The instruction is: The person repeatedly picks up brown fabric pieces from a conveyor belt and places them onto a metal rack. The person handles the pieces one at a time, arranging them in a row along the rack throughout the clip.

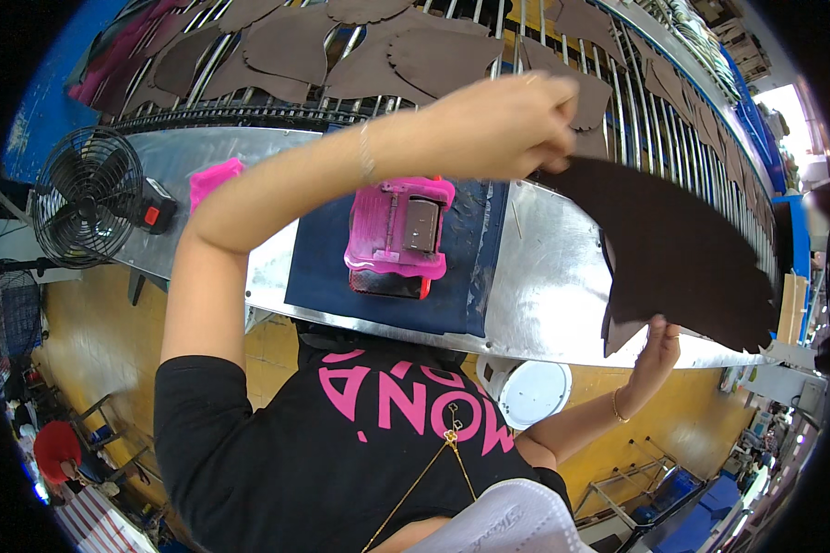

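Observation:
A large, dark brown, leather-like cut piece (678,249) with a curved outline hangs at the right, above the metal table. My left hand (521,120) reaches across from the left, its fingers closed in a pinch on the upper left corner of the piece. From below, my right hand (657,348) grips the lower edge between thumb and fingers. Another layer shows behind the left edge; I cannot tell whether it is separate. Left of the piece, a pink-coated roller device (378,230) with a dark roller stands on a dark blue mat (327,267).
Along the far side runs a rack of metal bars (636,101), with several brown cut pieces (443,55) on it. A black fan (88,198) and a pink cloth (214,180) are at the left. A white lidded bucket (533,392) stands below the table's near edge.

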{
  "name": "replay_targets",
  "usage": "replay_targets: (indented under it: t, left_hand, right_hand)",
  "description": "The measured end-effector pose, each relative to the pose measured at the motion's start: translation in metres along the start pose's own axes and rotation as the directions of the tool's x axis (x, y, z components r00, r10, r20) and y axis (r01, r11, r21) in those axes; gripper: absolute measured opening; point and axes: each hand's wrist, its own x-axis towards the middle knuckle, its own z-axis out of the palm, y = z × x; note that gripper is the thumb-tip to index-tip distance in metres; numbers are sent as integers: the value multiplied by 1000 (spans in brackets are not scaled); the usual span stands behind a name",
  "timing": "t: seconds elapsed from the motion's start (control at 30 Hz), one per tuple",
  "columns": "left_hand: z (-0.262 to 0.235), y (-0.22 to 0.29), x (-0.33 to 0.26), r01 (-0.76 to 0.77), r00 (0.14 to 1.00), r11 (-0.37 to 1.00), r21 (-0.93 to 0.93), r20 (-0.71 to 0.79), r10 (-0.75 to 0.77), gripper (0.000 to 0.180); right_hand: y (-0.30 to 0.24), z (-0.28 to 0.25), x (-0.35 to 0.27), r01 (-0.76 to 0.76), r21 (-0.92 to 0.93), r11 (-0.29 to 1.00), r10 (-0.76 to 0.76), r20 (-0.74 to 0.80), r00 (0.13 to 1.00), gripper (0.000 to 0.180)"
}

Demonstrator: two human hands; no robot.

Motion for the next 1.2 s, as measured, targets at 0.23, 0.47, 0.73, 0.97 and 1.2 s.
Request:
replay_targets:
  t: [0.23,0.47,0.73,0.97,1.2]
  left_hand:
    - [2,7,98,-198,955,810,552,-78,286,8]
    - [19,8,110,-372,877,657,656,16,481,8]
    - [-50,-8,72,-109,968,839,534,-136,212,39]
    - [-98,-32,-31,297,954,831,470,-177,-240,52]
    - [-107,-40,-96,559,829,752,349,-223,-513,57]
  right_hand:
    - [-84,18,38,154,-272,950,-252,-373,893,41]
    - [-69,121,67,402,-306,863,-382,126,916,30]
    - [-4,237,94,-379,808,451,265,285,921,22]
    - [28,305,156,-338,940,-36,394,324,860,26]
    - [15,331,174,-398,916,-52,482,372,793,14]
